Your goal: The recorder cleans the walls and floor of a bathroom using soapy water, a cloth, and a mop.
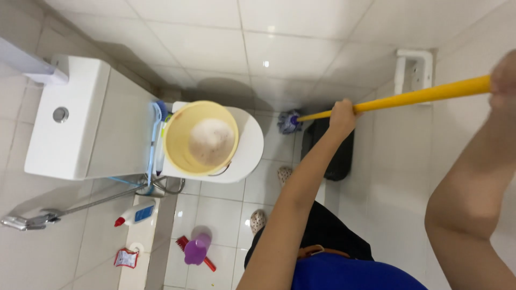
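Both hands wrapped tight round the yellow mop handle (408, 98): left hand (342, 115) lower down, right hand (504, 75) up top, mop head (289, 122) on the floor beside the toilet (70, 134).

2 hands (342, 115) (504, 75), 1 yellow mop handle (414, 97), 1 toilet (97, 121), 1 yellow bucket (200, 138), 1 white bottle (134, 214), 1 purple cup (196, 249), 1 red brush (185, 246), 2 shoes (258, 220) (284, 174).

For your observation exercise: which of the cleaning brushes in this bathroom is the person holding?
The yellow-handled brush, gripped by the left hand and right hand. The blue brush beside the toilet and the red one are untouched.
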